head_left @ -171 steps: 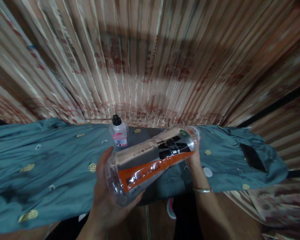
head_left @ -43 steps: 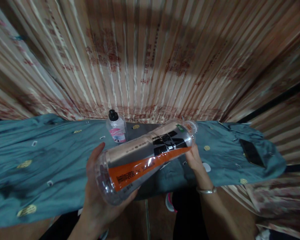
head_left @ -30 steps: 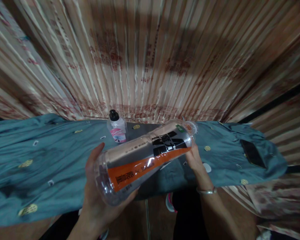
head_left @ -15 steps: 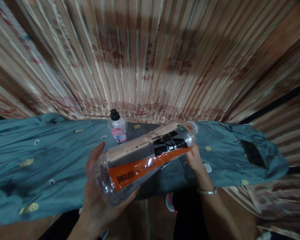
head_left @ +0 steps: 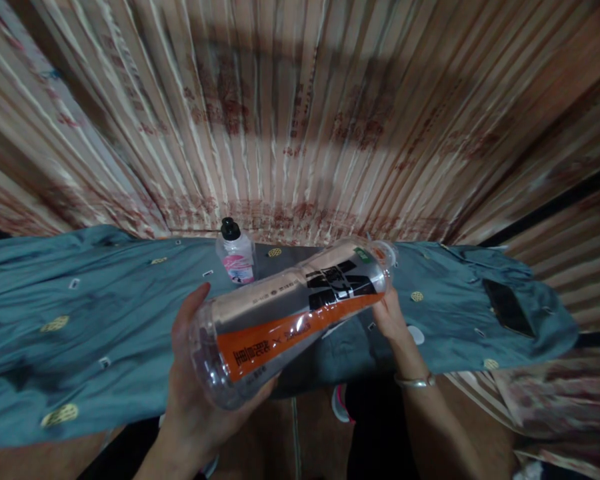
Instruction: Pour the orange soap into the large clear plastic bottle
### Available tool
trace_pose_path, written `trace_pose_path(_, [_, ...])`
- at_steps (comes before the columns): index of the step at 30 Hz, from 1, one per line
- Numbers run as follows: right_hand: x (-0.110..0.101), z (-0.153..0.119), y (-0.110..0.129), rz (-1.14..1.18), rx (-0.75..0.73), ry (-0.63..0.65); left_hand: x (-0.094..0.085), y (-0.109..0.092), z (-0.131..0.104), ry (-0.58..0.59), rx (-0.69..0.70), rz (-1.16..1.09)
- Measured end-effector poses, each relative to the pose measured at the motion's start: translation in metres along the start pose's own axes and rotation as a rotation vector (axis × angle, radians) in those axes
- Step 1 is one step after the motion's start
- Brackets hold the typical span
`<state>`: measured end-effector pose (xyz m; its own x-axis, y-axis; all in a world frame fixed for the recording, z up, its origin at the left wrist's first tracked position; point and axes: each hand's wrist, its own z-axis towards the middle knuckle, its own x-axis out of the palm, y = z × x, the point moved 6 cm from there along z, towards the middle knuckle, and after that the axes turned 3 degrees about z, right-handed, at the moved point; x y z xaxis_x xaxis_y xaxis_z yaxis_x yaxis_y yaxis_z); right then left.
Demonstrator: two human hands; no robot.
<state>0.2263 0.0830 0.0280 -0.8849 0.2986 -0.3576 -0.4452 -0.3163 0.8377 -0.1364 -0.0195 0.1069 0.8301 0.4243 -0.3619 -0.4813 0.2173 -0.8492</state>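
Note:
A large clear plastic bottle [head_left: 295, 313] with a silver, black and orange label is held tilted above the cloth, its neck up toward the right. My left hand [head_left: 200, 387] is wrapped round the wide base end, thumb below and fingers on the far side. Close to the neck, my right hand [head_left: 387, 313] grips the bottle from beneath; its fingers are mostly hidden behind it. Just beyond the bottle stands a small clear bottle [head_left: 237, 257] with a black cap and a pink label, touched by neither hand.
A teal patterned cloth [head_left: 115, 300] covers the long narrow surface. On its right lies a dark phone [head_left: 509, 308], and a white round disc [head_left: 415, 335] sits beside my right wrist. A pleated, flower-printed curtain [head_left: 300, 133] hangs behind.

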Motion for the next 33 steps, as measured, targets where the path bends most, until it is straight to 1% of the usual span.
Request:
trace_pose_path(1, [0.0,0.0,0.0,0.004,0.004,0.0,0.004,0.003,0.002,-0.036,0.055,0.031])
trace_pose_path(3, [0.0,0.001,0.0,0.007,0.009,-0.001,0.008,0.003,0.003,-0.106,0.182,0.12])
trace_pose_path(5, [0.0,0.001,0.003,0.005,0.006,0.005,0.011,-0.001,0.002,-0.117,0.245,0.173])
trace_pose_path(7, [0.001,0.001,0.005,0.001,0.005,0.013,0.011,-0.004,0.001,-0.097,0.238,0.175])
trace_pose_path(11, [0.001,0.001,0.008,-0.008,0.004,0.018,0.006,-0.004,-0.001,-0.119,0.151,0.19])
trace_pose_path(14, [0.001,0.002,0.009,-0.01,0.006,0.021,0.009,-0.004,0.0,-0.064,0.129,0.162])
trace_pose_path(17, [0.001,0.002,0.011,-0.01,0.006,0.027,0.011,-0.007,0.002,-0.051,0.175,0.123])
trace_pose_path(19, [0.001,0.002,0.012,-0.008,0.007,0.023,0.011,-0.01,0.004,-0.061,0.221,0.153])
trace_pose_path(22, [0.001,0.002,0.012,-0.005,0.007,0.013,0.014,-0.011,0.005,-0.033,0.27,0.176])
trace_pose_path(24, [0.002,0.003,0.012,-0.005,0.002,0.013,0.013,-0.011,0.005,-0.041,0.267,0.157])
trace_pose_path(26, [0.002,0.003,0.012,-0.006,-0.008,0.014,0.011,-0.009,0.005,-0.048,0.236,0.158])
trace_pose_path(28, [0.002,0.003,0.013,-0.012,-0.016,0.021,0.012,-0.01,0.007,-0.007,0.229,0.174])
trace_pose_path(30, [0.003,0.003,0.014,-0.022,-0.016,0.027,0.011,-0.012,0.009,0.028,0.253,0.166])
trace_pose_path(33, [0.003,0.004,0.013,-0.03,-0.021,0.019,0.008,-0.017,0.012,0.026,0.299,0.121])
